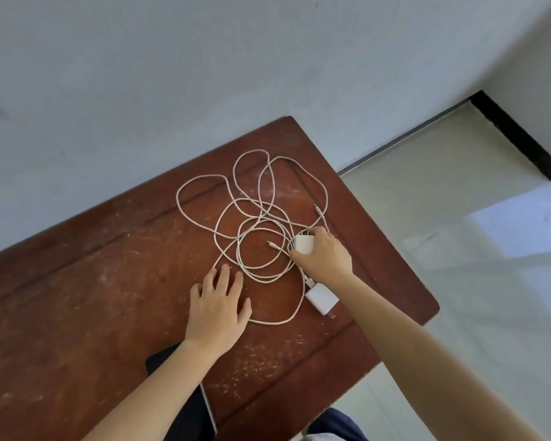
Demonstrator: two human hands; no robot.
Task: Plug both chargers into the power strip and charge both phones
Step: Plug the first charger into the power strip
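Worn reddish-brown wooden table (pixel 109 297), one corner toward the wall. A tangle of thin white braided cable (pixel 252 218) sprawls in overlapping loops over its far right part. Right hand (pixel 323 254) reaches in from the right, arm extended, fingers closed around a small white rounded charger plug (pixel 303 244) at the loops' right edge; the prongs appear to point up and away toward the wall, though they are small in view. Left hand (pixel 218 308) lies palm down, fingers spread and grasping nothing, flat on the wood at the near left edge of the coil, fingertips just touching the outer strand. A second white square charger block (pixel 321 299) lies just beside and nearer than the right wrist, its long axis slanting toward the table's right edge, prongs pointing toward the person. It is closer to the right hand. One loose cable tip (pixel 319 211) rests beyond the right hand. A dark phone (pixel 185 405) is partly hidden beneath the left forearm. No power strip in view. Judgement: early stage, with the cables needing untangling first.
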